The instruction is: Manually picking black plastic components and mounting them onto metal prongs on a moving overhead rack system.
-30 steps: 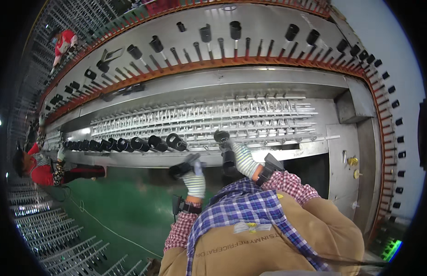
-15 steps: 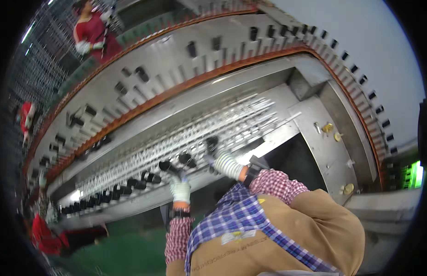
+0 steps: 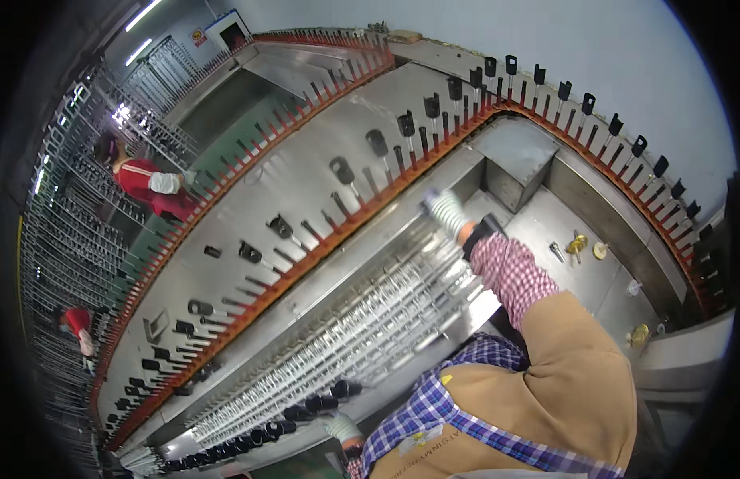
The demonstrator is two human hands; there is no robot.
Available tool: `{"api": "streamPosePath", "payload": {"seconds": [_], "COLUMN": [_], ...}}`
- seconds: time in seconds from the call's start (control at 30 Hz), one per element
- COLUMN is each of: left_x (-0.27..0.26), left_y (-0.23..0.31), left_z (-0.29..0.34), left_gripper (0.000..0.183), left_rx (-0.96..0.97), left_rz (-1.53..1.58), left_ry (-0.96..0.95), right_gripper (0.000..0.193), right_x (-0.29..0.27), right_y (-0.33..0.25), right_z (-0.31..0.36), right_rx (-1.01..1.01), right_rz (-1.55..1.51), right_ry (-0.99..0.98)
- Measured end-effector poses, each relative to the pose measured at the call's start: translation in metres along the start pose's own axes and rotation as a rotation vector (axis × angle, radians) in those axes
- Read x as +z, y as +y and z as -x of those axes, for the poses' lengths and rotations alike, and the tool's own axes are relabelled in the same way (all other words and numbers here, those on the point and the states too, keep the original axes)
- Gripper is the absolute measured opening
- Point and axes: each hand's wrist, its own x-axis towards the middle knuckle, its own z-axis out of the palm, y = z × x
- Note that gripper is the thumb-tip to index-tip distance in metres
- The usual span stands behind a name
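My right hand [image 3: 446,214], in a striped knit glove, reaches out beside the orange-edged conveyor track [image 3: 424,169]. Its fingers are smeared, and I cannot make out anything in them. Nearer my body and lower, my left hand [image 3: 342,428], gloved too, is beside a row of black cylindrical parts [image 3: 299,412] along the near edge of a silver metal rack [image 3: 338,319] with many prongs. The left fingers are partly hidden and blurred. Similar black parts with cut-outs [image 3: 431,105] stand upright on pins along the track.
The track curves round to the right past a metal box [image 3: 515,164]. Brass-coloured fittings [image 3: 576,243] lie on the metal bench to the right. Two people in red, one a person with pale gloves [image 3: 142,180], are at the far left beside hanging racks [image 3: 67,239].
My right hand has gone from the rack's near edge up to the track. My left hand appears lower in view, still by the black parts. The whole view has tilted and shifted.
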Motion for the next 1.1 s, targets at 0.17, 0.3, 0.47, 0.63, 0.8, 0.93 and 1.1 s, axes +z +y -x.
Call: {"api": "streamPosePath", "payload": {"seconds": [0.17, 0.3, 0.47, 0.63, 0.8, 0.93, 1.1], "left_x": [0.039, 0.046, 0.045, 0.024, 0.002, -0.015, -0.044], "left_y": [-0.027, -0.030, -0.041, -0.026, -0.016, -0.016, -0.033], "left_z": [-0.036, -0.038, -0.028, -0.015, -0.008, -0.020, -0.045], "left_gripper": [0.056, 0.046, 0.045, 0.047, 0.047, 0.049, 0.053], "left_rx": [0.001, 0.028, 0.026, 0.080, -0.136, -0.105, 0.092], "left_rz": [-0.358, -0.443, -0.572, 0.631, 0.324, 0.300, 0.285], "left_ry": [-0.292, -0.235, -0.292, 0.323, 0.064, 0.027, 0.136], "right_gripper": [0.045, 0.029, 0.038, 0.038, 0.038, 0.037, 0.027], "right_x": [-0.016, -0.020, -0.072, -0.176, -0.213, -0.203, -0.194], "right_y": [-0.009, -0.015, -0.033, 0.046, 0.091, 0.117, 0.033], "right_z": [-0.140, -0.187, -0.178, -0.229, -0.315, -0.330, -0.236], "right_rx": [-0.162, 0.076, -0.650, 0.068, 0.111, 0.043, -0.378], "right_rz": [-0.106, 0.222, 0.771, -0.697, 0.132, 0.270, -0.054], "right_ry": [0.381, 0.101, 0.253, 0.611, 0.556, 0.493, 0.473]}}
